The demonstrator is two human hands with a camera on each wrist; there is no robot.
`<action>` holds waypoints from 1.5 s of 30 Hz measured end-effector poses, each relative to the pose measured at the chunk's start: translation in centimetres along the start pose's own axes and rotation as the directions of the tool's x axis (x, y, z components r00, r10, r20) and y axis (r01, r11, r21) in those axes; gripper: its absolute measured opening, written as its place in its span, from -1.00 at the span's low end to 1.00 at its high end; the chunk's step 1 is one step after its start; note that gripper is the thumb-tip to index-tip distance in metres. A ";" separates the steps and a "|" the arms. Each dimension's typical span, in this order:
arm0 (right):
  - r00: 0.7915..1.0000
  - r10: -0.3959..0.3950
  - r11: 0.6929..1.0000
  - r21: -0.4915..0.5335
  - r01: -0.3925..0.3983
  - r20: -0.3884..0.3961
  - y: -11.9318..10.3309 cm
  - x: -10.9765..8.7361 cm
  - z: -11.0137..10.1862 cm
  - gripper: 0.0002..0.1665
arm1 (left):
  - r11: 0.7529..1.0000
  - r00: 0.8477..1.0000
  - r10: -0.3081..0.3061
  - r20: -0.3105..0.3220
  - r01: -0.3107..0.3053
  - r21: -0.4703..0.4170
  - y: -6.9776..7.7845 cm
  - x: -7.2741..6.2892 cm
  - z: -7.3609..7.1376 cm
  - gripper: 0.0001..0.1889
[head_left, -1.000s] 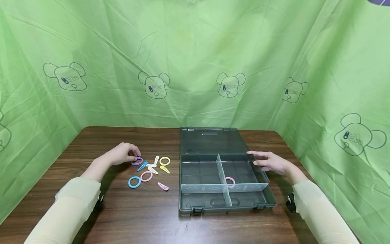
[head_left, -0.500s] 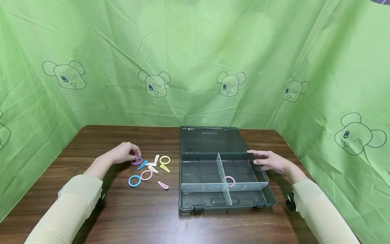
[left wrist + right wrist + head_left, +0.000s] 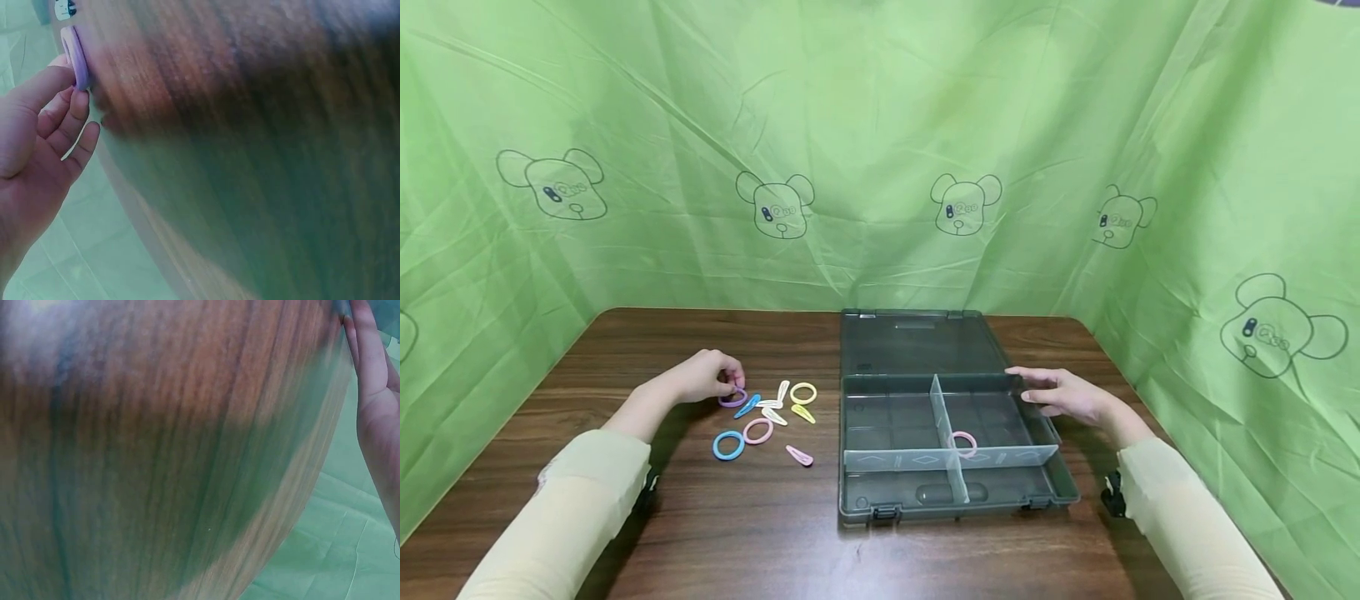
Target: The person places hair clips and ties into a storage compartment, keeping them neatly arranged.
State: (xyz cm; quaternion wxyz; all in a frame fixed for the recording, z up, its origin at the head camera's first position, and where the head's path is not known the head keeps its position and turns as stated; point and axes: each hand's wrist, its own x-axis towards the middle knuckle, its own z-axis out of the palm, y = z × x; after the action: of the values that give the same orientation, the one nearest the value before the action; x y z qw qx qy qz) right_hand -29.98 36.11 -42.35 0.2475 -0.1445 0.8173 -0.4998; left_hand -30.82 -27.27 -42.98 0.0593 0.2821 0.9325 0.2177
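A purple hair tie (image 3: 78, 61) is pinched between the left hand's (image 3: 703, 377) thumb and fingertips, which cover part of it; contact with the table (image 3: 700, 517) is unclear. Inside the box (image 3: 940, 512), translucent dividers (image 3: 1015, 456) partly veil a pink hair tie (image 3: 975, 442). The right hand (image 3: 1067, 393), fingers loosely extended, lies at the box's rim, cropped in its wrist view.

The right hand (image 3: 378, 419), its fingers straight, is at the far right beside a wood-grained table (image 3: 156, 425) and green cloth (image 3: 325, 531).
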 end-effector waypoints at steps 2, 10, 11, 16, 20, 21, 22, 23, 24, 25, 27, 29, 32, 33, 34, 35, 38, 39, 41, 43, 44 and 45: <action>1.000 0.002 1.000 0.002 -0.002 -0.001 0.0 0.0 0.0 -0.30 | 1.000 1.000 0.006 -0.006 -0.006 0.012 0.1 -0.1 -0.1 -0.85; 1.000 0.010 1.000 -0.011 -0.010 -0.014 -0.2 -0.1 0.1 -0.30 | 0.999 0.999 0.001 -0.035 0.001 0.033 1.4 -0.3 -1.0 -0.88; 1.000 0.011 1.000 -0.013 -0.011 -0.015 -0.2 -0.1 0.1 -0.30 | 0.999 0.999 -0.002 -0.036 0.003 0.033 1.6 -0.4 -1.2 -0.89; 1.000 0.009 1.000 -0.015 -0.009 -0.014 -0.2 -0.1 0.2 -0.29 | 0.999 0.999 -0.009 -0.048 0.011 0.033 2.3 -0.3 -1.7 -0.90; 1.000 0.005 1.000 -0.022 -0.005 -0.005 -0.2 -0.1 0.1 -0.28 | 1.000 0.998 -0.003 -0.064 0.005 0.025 2.8 -0.1 -2.1 -0.90; 1.000 0.004 1.000 -0.024 -0.004 -0.004 -0.2 -0.1 0.1 -0.28 | 1.000 0.998 -0.001 -0.067 0.002 0.024 3.0 0.0 -2.2 -0.89; 1.000 0.004 1.000 -0.026 -0.004 -0.005 -0.2 -0.1 0.1 -0.28 | 1.000 0.998 0.002 -0.069 -0.001 0.025 3.2 0.1 -2.2 -0.89; 1.000 0.001 1.000 -0.028 -0.001 -0.004 -0.2 -0.1 0.0 -0.28 | 1.000 0.997 0.005 -0.073 -0.003 0.028 3.3 0.1 -2.3 -0.89; 1.000 -0.003 1.000 -0.030 0.003 -0.001 -0.2 0.0 0.0 -0.29 | 1.000 0.997 0.003 -0.077 -0.001 0.027 3.6 0.2 -2.4 -0.89; 1.000 -0.006 1.000 -0.030 0.006 0.001 -0.2 0.0 0.0 -0.29 | 1.000 0.997 0.005 -0.081 -0.003 0.029 3.8 0.2 -2.4 -0.89; 1.000 0.004 1.000 -0.026 -0.005 -0.003 -0.2 0.0 -0.1 -0.29 | 1.000 0.996 0.006 -0.089 -0.003 0.029 4.2 0.3 -2.6 -0.89; 1.000 0.010 1.000 -0.024 -0.010 -0.001 -0.3 0.0 -0.1 -0.28 | 1.000 0.995 0.010 -0.101 -0.008 0.023 4.7 0.4 -2.8 -0.90; 1.000 0.021 1.000 -0.022 -0.021 -0.007 -0.3 0.0 -0.1 -0.27 | 1.000 0.992 0.025 -0.125 -0.023 0.020 5.5 0.5 -3.2 -0.91; 1.000 0.024 0.999 -0.020 -0.025 -0.010 -0.3 0.0 -0.1 -0.27 | 0.999 0.990 0.034 -0.135 -0.031 0.025 5.8 0.5 -3.3 -0.91; 1.000 0.023 1.000 -0.019 -0.023 -0.011 -0.3 0.0 -0.1 -0.27 | 0.999 0.989 0.037 -0.143 -0.033 0.030 6.1 0.6 -3.4 -0.90; 1.000 0.022 1.000 -0.017 -0.022 -0.011 -0.3 0.0 -0.1 -0.27 | 0.999 0.987 0.042 -0.152 -0.037 0.036 6.4 0.7 -3.5 -0.90; 1.000 0.023 1.000 -0.008 -0.023 -0.014 -0.3 0.0 0.0 -0.27 | 0.998 0.985 0.047 -0.169 -0.039 0.048 7.4 0.9 -3.7 -0.90; 1.000 0.018 1.000 -0.008 -0.018 -0.012 -0.3 0.0 0.0 -0.27 | 0.998 0.984 0.048 -0.173 -0.040 0.050 7.7 1.0 -3.8 -0.91; 1.000 0.014 1.000 -0.006 -0.014 -0.009 -0.3 0.0 0.0 -0.27 | 0.998 0.982 0.051 -0.180 -0.043 0.049 8.4 1.2 -3.9 -0.91; 1.000 0.013 1.000 -0.004 -0.013 -0.008 -0.3 0.0 0.0 -0.27 | 0.997 0.980 0.061 -0.188 -0.052 0.051 9.1 1.4 -4.1 -0.90; 1.000 0.013 1.000 -0.005 -0.013 -0.008 -0.3 0.0 0.0 -0.28 | 0.997 0.979 0.068 -0.191 -0.060 0.051 9.5 1.5 -4.1 -0.90; 1.000 0.015 1.000 -0.005 -0.015 -0.009 -0.2 0.0 0.0 -0.28 | 0.996 0.978 0.077 -0.195 -0.068 0.053 9.8 1.6 -4.2 -0.89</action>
State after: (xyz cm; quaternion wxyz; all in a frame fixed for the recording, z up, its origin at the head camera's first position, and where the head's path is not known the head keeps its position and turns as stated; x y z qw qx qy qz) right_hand -29.98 36.01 -42.12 0.2474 -0.1367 0.8207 -0.4966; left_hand -28.24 -20.62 -34.88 -0.0478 0.2941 0.9276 0.2251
